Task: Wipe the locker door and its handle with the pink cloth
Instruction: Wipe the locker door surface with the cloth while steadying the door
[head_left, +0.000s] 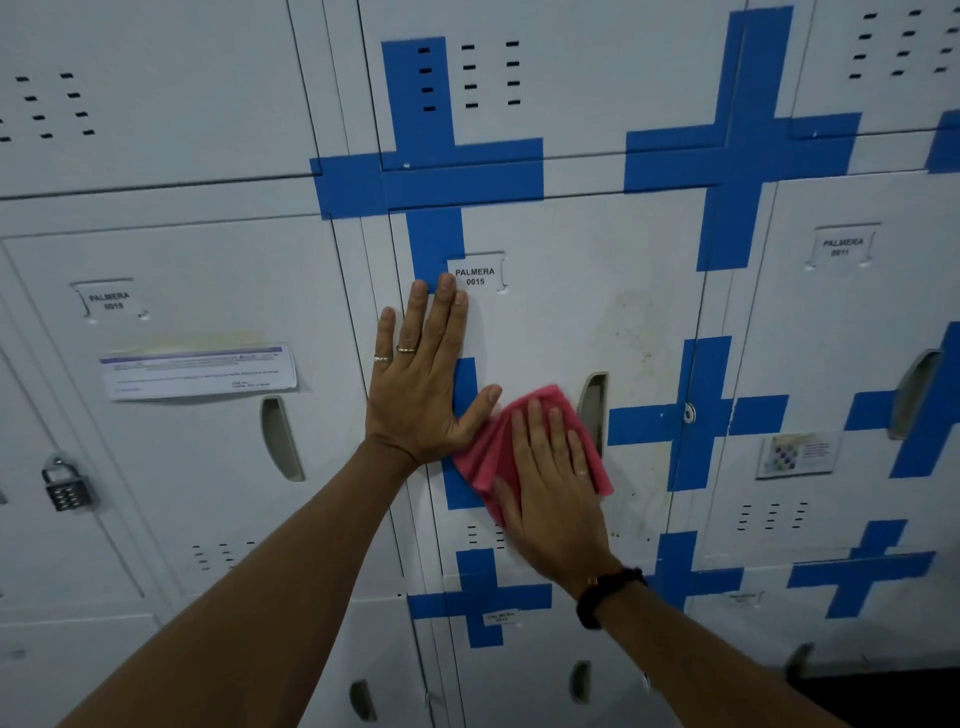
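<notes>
The white locker door (582, 322), labelled PALMERA 0015, fills the middle of the head view, with smudges on its right half. Its recessed handle (593, 410) sits mid-height on the door. The pink cloth (485, 457) lies flat on the door just left of the handle. My right hand (553, 483) presses it there with straight fingers. My left hand (421, 379) rests flat on the door's left edge, fingers spread, the tips reaching the label.
Blue tape crosses (727, 156) mark the locker fronts. The neighbouring left locker (208, 467) bears a paper notice (197, 371) and a combination padlock (66, 488). A latch ring (689, 413) sits right of the door. More lockers stand right and below.
</notes>
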